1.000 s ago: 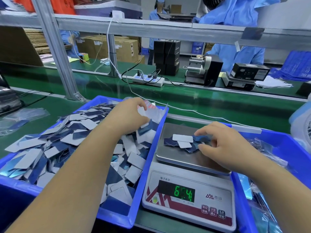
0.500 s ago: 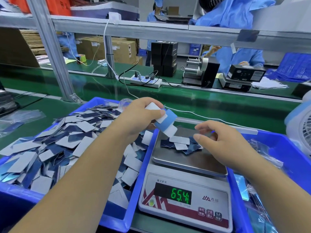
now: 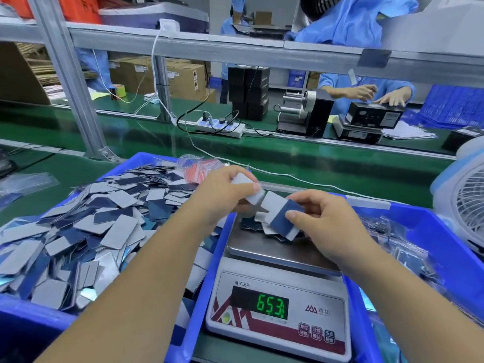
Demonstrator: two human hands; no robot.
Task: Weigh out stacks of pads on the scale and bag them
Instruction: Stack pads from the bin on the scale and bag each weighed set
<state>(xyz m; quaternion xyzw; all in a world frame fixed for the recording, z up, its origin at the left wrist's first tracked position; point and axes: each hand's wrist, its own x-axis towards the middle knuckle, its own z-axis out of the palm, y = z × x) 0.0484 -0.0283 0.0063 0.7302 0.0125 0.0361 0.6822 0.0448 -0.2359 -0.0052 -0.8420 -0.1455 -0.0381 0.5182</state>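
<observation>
A white digital scale (image 3: 277,307) stands between two blue bins; its green display reads about 653. A few grey and dark-blue pads (image 3: 251,223) lie on its steel pan. Above the pan my left hand (image 3: 225,195) grips a small stack of pads (image 3: 247,188). My right hand (image 3: 322,218) pinches another fanned stack of grey and blue pads (image 3: 281,214) that meets the left hand's stack. The left blue bin (image 3: 199,292) is heaped with loose pads (image 3: 86,231).
A bundle of clear bags with red strips (image 3: 200,169) lies at the left bin's far corner. The right blue bin (image 3: 429,231) holds bagged pads. A white fan (image 3: 466,205) stands far right. Beyond runs a green conveyor (image 3: 288,163) with a power strip (image 3: 220,127); another worker (image 3: 366,90) is opposite.
My left hand lifted a stack of pads out of the bin and carried it right over the scale pan. My right hand rose from the pan and took hold of pads there.
</observation>
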